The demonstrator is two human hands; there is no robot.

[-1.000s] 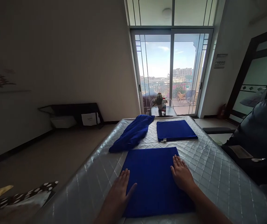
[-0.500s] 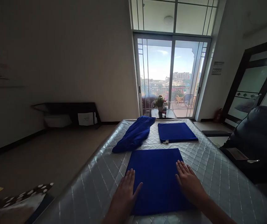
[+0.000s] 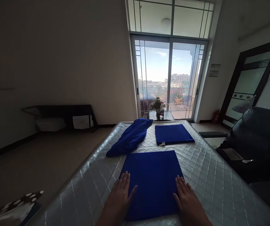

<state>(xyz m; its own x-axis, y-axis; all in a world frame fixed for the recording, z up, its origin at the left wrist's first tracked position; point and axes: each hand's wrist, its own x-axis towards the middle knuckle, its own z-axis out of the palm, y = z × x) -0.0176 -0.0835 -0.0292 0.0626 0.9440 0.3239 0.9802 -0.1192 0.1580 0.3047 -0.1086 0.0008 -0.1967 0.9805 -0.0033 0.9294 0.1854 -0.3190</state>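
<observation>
A flat, square piece of folded blue cloth lies in front of me on a silvery quilted mattress. My left hand rests on its left edge, fingers stretched out and thumb spread over the cloth. On the right edge lies my right hand, flat, with its fingers pointing away from me and its thumb toward the middle. Beyond, to the right, is a second folded blue cloth with a small white tag. A loose, crumpled blue cloth lies at the far left.
A small dark table with a potted plant and a plastic bottle stands past the mattress's far end. On the right is a black leather chair. Polka-dotted fabric shows at lower left.
My right hand has slid down the right edge of the folded cloth, toward me. My left hand stays on the left edge. The whole view has shifted slightly.
</observation>
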